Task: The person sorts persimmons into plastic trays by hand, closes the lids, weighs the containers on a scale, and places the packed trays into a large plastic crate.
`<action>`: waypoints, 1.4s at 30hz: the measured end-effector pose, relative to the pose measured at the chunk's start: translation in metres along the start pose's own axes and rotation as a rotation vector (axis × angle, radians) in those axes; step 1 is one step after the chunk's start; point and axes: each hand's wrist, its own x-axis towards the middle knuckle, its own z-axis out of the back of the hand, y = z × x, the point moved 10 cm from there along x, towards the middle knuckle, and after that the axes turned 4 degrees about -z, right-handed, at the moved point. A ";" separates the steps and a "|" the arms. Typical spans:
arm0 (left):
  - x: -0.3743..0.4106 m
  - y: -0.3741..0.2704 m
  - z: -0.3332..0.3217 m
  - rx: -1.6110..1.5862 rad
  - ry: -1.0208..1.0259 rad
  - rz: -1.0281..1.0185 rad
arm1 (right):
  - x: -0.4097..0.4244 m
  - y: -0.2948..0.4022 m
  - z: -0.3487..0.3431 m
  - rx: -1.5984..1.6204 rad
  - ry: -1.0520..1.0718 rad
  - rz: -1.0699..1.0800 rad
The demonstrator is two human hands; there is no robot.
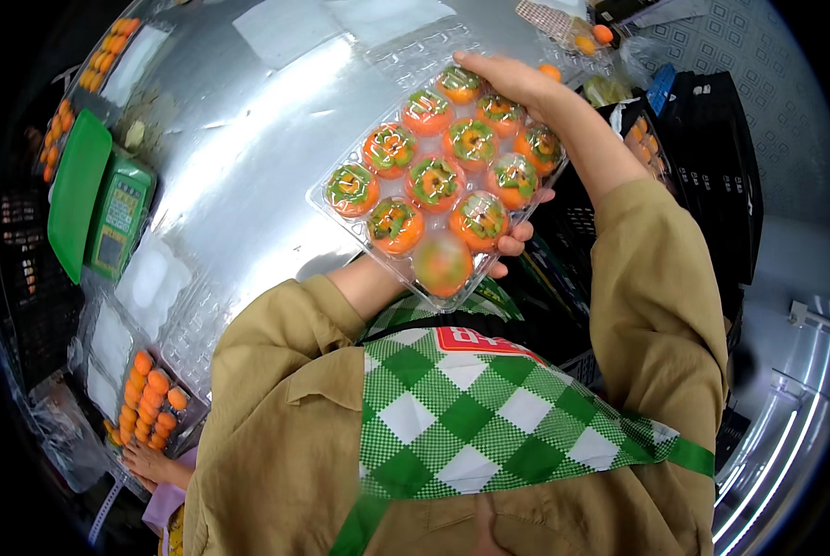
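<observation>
Both my hands hold a clear plastic clamshell pack (425, 149) of orange persimmons with green calyxes, tilted above the near edge of the metal table. My right hand (516, 83) grips its far right corner, thumb along the top edge. From the left, my left forearm passes beneath the pack. The fingers of my left hand (516, 240) curl up around its right edge; the palm is hidden underneath. The persimmon (443, 264) in the nearest corner looks blurred, while the others show clearly through the plastic.
The shiny metal table (248, 139) bears a green weighing scale (120, 215) and empty clear trays (415, 52). Packs of small orange fruit (147, 399) lie along the left. A co-worker's hand (147, 462) touches one. Black crates (721, 174) stand stacked at right.
</observation>
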 end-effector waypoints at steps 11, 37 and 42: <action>0.100 0.026 0.120 0.270 -0.094 0.126 | -0.059 -0.108 0.121 0.269 -0.112 0.285; 0.345 0.050 0.286 1.993 -0.655 -0.358 | -0.280 -0.456 0.300 0.864 -0.606 0.116; 0.335 0.044 0.293 1.961 -0.670 -0.190 | -0.271 -0.506 0.322 0.527 -0.538 0.057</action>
